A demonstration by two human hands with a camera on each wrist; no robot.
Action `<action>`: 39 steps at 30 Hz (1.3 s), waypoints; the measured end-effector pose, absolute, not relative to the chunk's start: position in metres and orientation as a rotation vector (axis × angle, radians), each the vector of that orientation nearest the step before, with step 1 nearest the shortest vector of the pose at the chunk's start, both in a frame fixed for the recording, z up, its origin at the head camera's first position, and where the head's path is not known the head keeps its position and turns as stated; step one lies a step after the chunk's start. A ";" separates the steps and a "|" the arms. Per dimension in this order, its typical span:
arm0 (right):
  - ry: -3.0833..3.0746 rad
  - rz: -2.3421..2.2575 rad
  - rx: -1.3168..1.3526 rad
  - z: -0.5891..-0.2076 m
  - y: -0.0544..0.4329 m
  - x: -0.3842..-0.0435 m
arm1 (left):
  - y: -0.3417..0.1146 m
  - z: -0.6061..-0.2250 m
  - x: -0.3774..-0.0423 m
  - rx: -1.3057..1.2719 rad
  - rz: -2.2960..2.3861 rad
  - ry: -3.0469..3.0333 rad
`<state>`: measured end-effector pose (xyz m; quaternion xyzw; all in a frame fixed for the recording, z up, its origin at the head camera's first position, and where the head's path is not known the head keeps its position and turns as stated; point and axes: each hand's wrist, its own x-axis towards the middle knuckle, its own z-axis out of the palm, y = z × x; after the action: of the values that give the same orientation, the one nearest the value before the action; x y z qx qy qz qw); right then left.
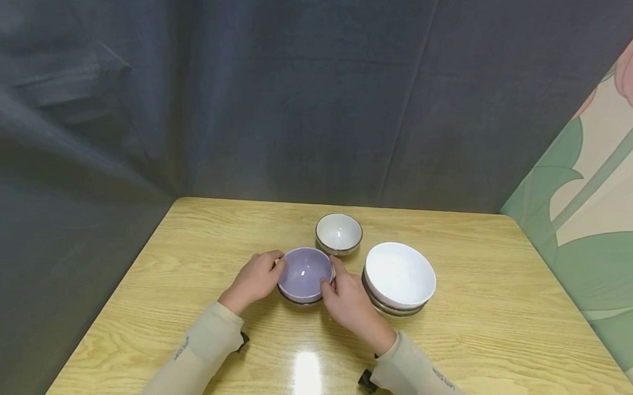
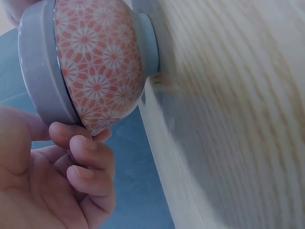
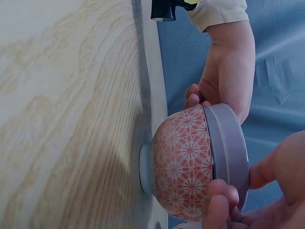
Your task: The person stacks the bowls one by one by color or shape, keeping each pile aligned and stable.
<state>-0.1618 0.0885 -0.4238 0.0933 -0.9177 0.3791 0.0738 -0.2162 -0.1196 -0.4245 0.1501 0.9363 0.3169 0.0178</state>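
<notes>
A purple bowl (image 1: pixel 304 273) sits nested in a bowl with a red-and-white flower pattern (image 2: pixel 97 62), whose pale foot stands on the wooden table. My left hand (image 1: pixel 258 279) pinches the purple bowl's rim from the left, fingertips curled against where the two bowls meet. On the opposite side, my right hand (image 1: pixel 351 301) grips the same rim, thumb at the edge and fingers against the outside. In the right wrist view, both hands flank the purple bowl (image 3: pixel 228 152), and the patterned bowl (image 3: pixel 183 162) shows beneath it.
Just behind the purple bowl stands a small white bowl (image 1: pixel 338 233) with a dark rim. To the right, a larger white bowl (image 1: pixel 400 276) tops a stack of dark-rimmed bowls (image 1: pixel 396 311). Dark curtain (image 1: pixel 303 105) hangs along the back and left of the table (image 1: pixel 488 308).
</notes>
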 end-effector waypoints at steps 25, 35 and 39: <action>-2.781 1.129 0.287 -0.424 0.089 -0.163 | -0.117 -0.421 -0.217 0.523 0.903 2.913; -2.871 1.155 0.346 -0.402 0.091 -0.151 | -0.120 -0.421 -0.215 0.473 0.987 2.862; -2.869 1.084 0.445 -0.368 0.096 -0.146 | -0.120 -0.421 -0.216 0.480 0.986 2.858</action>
<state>-0.1463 0.0961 -0.3684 0.1437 -0.9255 0.3498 0.0213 -0.2160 -0.1200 -0.4211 0.1565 0.9329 0.3219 0.0401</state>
